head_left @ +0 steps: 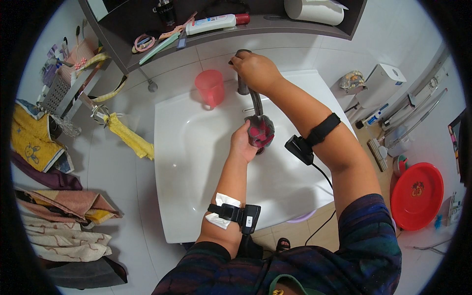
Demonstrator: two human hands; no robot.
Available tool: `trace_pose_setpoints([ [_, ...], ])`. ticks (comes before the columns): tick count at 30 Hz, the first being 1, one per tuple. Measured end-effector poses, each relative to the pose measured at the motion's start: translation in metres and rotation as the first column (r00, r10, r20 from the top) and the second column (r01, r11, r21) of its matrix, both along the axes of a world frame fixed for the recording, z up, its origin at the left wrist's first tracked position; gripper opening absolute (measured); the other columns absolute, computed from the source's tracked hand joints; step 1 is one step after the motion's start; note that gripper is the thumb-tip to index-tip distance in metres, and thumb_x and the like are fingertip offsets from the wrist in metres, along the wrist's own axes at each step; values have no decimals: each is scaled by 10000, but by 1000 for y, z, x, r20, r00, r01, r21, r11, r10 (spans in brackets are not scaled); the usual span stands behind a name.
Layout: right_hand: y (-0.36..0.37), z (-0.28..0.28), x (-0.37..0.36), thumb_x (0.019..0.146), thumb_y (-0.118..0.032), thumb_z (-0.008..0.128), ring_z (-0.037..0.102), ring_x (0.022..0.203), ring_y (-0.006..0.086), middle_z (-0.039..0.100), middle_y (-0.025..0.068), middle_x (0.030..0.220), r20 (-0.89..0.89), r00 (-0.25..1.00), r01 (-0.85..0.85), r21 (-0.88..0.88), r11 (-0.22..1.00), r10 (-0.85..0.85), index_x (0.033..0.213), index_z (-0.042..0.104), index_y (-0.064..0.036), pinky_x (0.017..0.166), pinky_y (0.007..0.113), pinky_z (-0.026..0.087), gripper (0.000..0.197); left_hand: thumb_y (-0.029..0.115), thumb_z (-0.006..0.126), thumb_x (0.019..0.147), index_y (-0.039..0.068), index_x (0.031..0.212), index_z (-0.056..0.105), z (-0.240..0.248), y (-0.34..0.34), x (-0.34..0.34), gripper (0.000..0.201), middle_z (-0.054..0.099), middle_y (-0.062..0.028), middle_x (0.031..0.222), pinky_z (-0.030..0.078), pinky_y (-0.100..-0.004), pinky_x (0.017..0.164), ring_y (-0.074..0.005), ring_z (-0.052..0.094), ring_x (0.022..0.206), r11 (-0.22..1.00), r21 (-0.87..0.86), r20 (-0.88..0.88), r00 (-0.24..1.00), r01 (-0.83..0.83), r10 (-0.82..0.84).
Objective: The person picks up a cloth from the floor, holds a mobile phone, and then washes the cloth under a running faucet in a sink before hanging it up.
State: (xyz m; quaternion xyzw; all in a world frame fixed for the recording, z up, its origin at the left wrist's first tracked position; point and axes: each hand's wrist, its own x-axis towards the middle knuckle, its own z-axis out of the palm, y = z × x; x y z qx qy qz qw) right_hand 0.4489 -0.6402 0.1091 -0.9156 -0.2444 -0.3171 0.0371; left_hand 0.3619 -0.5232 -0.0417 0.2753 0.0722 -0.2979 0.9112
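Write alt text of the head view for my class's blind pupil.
The left hand holds a grey and pink bundle at a tap; the right hand is on the tap's top. A pink cup stands on the white sink.

The white sink (187,187) spreads beneath my left hand (244,141). On its back ledge a pink cup (210,87) stands left of my right hand (255,71), and the tap (243,87) rises under that hand. Beyond it, the dark shelf (273,28) carries a white tube (211,24), with a black bottle (165,15) and mint stick (160,48) farther left and a white roll (314,12) to the right.
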Motion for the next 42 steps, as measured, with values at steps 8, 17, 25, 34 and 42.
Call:
trace_pose_setpoints([
  [8, -32, -38, -21, 901, -250, 576, 629, 860, 332, 619, 147, 1007, -10, 985, 150, 527, 837, -171, 1049, 640, -32, 716, 405, 508, 271, 240, 421, 992, -6, 1170, 559, 9, 2, -1, 333, 626, -137, 1118, 495, -403, 923, -264, 604, 1020, 998, -65, -16, 1000, -19, 18],
  [17, -44, -134, -76, 889, -97, 528, 573, 733, 180, 625, 59, 828, -618, 330, 712, 659, 242, 714, 944, 637, -35, 710, 325, 484, 138, 263, 505, 954, 7, 1172, 565, 1, 4, 6, 341, 643, -99, 1071, 519, -371, 837, -217, 626, 971, 992, 128, 44, 999, -22, 16],
  [25, -14, -166, -87, 932, -196, 565, 547, 686, 158, 591, 51, 759, -535, 688, 200, 789, 580, 490, 967, 599, -17, 630, 331, 462, 185, 332, 532, 927, 42, 1160, 567, -35, 2, 20, 374, 626, -105, 1074, 512, -430, 836, -245, 613, 975, 985, 165, -130, 991, 41, -19],
  [34, 8, -151, -84, 892, -222, 581, 595, 743, 428, 619, 236, 762, -548, 836, 324, 453, 830, -27, 982, 554, -20, 673, 469, 470, 222, 311, 552, 941, 77, 996, 583, -23, 14, 15, 243, 585, -62, 958, 497, -412, 801, -230, 593, 878, 931, 238, -62, 952, -277, 299],
  [42, -10, -149, -84, 990, -436, 435, 612, 785, 254, 613, 149, 960, -782, 200, 818, 465, 339, 590, 1103, 574, -2, 690, 413, 535, 470, 322, 493, 982, 114, 1025, 530, -14, 20, 13, 215, 565, -59, 1016, 480, -469, 883, -281, 567, 973, 923, 93, -119, 916, -374, 384],
])
